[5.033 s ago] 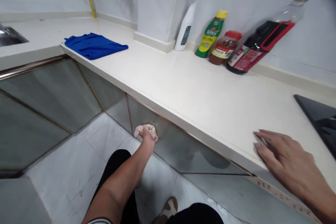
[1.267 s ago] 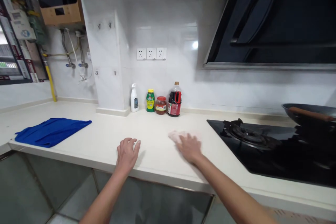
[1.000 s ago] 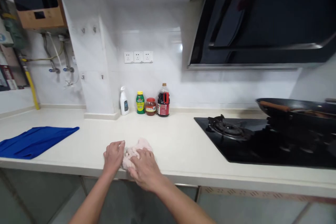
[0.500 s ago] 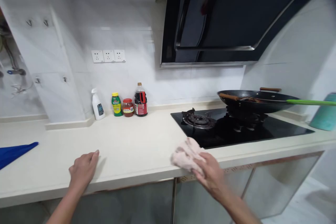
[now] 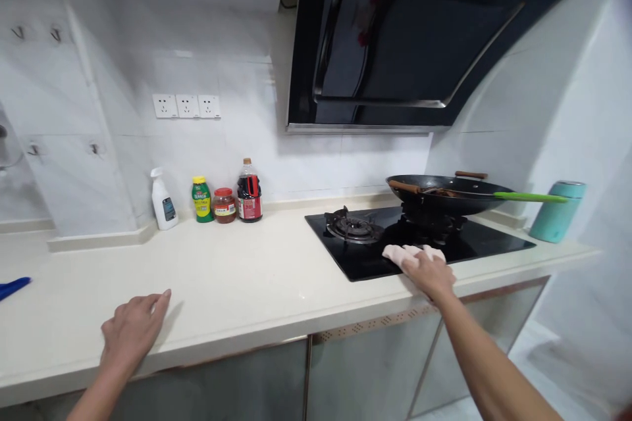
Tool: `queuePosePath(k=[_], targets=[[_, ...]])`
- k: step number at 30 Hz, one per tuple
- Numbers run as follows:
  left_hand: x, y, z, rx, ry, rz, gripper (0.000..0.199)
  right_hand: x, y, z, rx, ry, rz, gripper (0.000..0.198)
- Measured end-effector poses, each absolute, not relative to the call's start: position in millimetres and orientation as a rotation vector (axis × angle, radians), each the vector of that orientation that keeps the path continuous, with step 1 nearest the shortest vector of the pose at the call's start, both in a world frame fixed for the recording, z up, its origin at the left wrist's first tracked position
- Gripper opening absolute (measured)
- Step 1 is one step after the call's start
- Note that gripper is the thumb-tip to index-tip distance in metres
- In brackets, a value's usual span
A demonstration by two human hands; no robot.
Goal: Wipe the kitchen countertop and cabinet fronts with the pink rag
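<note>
My right hand presses a pale pink cloth onto the front edge of the black gas stove. The fingers are closed over the cloth and partly hidden behind the hand. To the left, my left hand rests on the cream countertop near its front edge. It holds nothing, with the thumb apart from the loosely bent fingers. A black wok sits on the right burner, behind my right hand, and a utensil with a green handle lies across it.
By the back wall stand a white spray bottle, a green bottle with a yellow cap, a red-lidded jar and a dark sauce bottle. A turquoise container stands far right. The range hood slopes overhead. Blue material lies far left.
My right hand has moved right with the cloth, from the counter's front edge onto the stove's front edge. My left hand stays on the counter, its thumb further apart. The view has turned right.
</note>
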State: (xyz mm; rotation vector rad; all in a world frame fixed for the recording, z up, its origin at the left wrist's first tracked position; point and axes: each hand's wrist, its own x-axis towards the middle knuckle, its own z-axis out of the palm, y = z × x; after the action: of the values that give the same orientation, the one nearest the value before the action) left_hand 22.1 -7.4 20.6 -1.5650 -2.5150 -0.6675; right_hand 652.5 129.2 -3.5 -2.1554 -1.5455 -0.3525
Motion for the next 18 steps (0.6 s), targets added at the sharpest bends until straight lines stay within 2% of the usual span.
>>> queuePosePath(k=[4, 8, 13, 15, 18], targets=[[25, -8, 22, -1.569, -2.520, -0.654, 0.066, 584, 123, -10, -1.958, -1.760, -0.278, 0.050], [27, -11, 24, -1.575, -2.519, -0.635, 0.066, 515, 99, -19, -1.530, -2.117, -0.203, 0.034], [27, -12, 23, -1.583, -2.520, -0.623, 0.064, 500, 93, -9, -1.043, -2.183, -0.111, 0.023], [29, -13, 24, -1.579, -2.537, -0.599, 0.066, 511, 105, 1, -1.013, -2.023, -0.082, 0.027], [33, -16, 26, -1.575, -2.549, -0.567, 0.066, 526, 126, 9, -1.300, -1.945, -0.049, 0.038]])
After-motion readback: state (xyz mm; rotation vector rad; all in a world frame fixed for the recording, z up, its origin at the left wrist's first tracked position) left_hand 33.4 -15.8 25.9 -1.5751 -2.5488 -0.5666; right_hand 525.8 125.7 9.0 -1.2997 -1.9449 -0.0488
